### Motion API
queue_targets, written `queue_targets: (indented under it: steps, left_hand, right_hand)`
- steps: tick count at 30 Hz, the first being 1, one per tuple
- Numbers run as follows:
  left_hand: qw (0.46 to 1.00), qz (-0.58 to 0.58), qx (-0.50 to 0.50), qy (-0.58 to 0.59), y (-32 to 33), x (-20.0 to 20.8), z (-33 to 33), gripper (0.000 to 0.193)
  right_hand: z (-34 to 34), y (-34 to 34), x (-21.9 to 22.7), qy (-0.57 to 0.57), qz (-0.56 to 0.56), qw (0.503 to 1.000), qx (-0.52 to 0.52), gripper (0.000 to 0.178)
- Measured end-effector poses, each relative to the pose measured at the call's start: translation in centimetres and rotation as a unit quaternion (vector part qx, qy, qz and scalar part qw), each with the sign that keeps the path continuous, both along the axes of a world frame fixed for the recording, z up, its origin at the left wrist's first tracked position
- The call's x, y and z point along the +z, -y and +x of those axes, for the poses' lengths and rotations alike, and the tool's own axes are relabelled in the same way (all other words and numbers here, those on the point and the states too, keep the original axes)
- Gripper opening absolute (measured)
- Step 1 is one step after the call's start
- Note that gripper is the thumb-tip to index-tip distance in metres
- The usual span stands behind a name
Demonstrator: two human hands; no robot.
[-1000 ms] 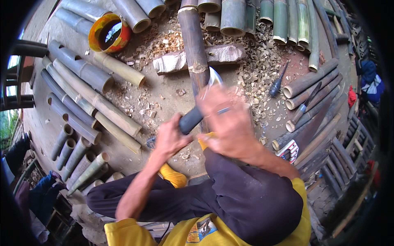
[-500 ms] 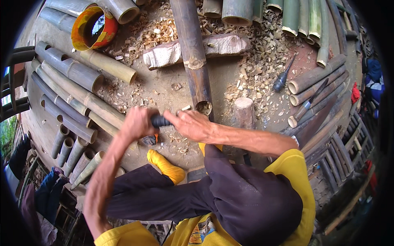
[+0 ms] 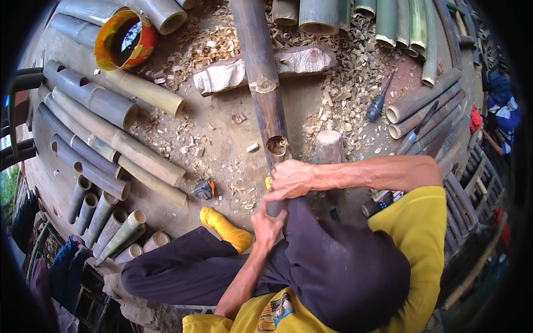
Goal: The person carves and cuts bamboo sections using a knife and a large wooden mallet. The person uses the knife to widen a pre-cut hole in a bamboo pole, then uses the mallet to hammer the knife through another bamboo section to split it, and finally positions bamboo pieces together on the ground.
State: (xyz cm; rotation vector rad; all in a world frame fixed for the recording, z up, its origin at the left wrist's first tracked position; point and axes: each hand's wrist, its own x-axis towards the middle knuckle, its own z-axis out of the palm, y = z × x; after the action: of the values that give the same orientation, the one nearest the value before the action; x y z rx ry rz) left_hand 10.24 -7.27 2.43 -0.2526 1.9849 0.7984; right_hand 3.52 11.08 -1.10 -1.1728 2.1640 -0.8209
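A dark bamboo pole [image 3: 261, 64] lies over a pale notched log [image 3: 222, 75], its near end running down toward my knees. Close to that end, an oval opening [image 3: 277, 146] shows in its upper side. My right hand [image 3: 292, 178] is closed just below the opening, beside the pole. Right under it, my left hand [image 3: 268, 223] grips a black-handled tool [image 3: 274, 208], of which only a short dark stretch of handle shows between the hands. Its working end is hidden, so I cannot tell its kind.
Wood chips cover the ground around the log. An orange-black tape measure [image 3: 204, 189] lies near my yellow-covered foot [image 3: 226, 230]. Bamboo tubes [image 3: 105, 105] line the left, others [image 3: 422, 97] the right. A wooden stump [image 3: 328, 147] and dark-handled spike [image 3: 383, 100] are right of the pole.
Both hands have swung from left of the pole to its near end, close to my knee, with the black-handled tool. The opening in the pole is now fully visible.
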Motion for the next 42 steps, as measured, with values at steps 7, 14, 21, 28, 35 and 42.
queue_targets:
  steps: [7, 14, 21, 28, 35, 42]
  left_hand:
    - [0.923, 0.009, -0.220, -0.315, 4.2, -0.1, -12.3, 0.037]
    - [0.729, 0.041, -0.567, -0.382, -4.3, 4.6, -24.0, 0.013]
    - [0.606, 0.023, -0.735, -0.303, -13.7, 3.7, -28.5, 0.010]
    - [0.953, 0.087, -0.214, 0.197, 4.4, 3.4, -19.1, 0.036]
    - [0.904, 0.392, -0.171, -0.026, -3.3, 5.0, -8.2, 0.109]
    - [0.589, 0.502, 0.453, 0.442, -12.1, -1.6, -4.5, 0.056]
  right_hand:
    - [-2.7, 3.4, 1.8, -0.065, 0.042, 0.964, -0.254, 0.018]
    - [-2.7, 3.0, 1.5, -0.080, -0.075, 0.816, -0.567, 0.039]
    - [-3.4, 2.0, 0.8, 0.005, -0.183, 0.675, -0.714, 0.037]
    - [-0.8, 1.1, 5.9, -0.083, -0.009, 0.926, -0.369, 0.061]
    - [1.5, -5.4, 9.9, 0.214, -0.132, 0.713, -0.654, 0.068]
    - [3.5, -12.9, 8.1, -0.124, 0.169, 0.936, -0.283, 0.067]
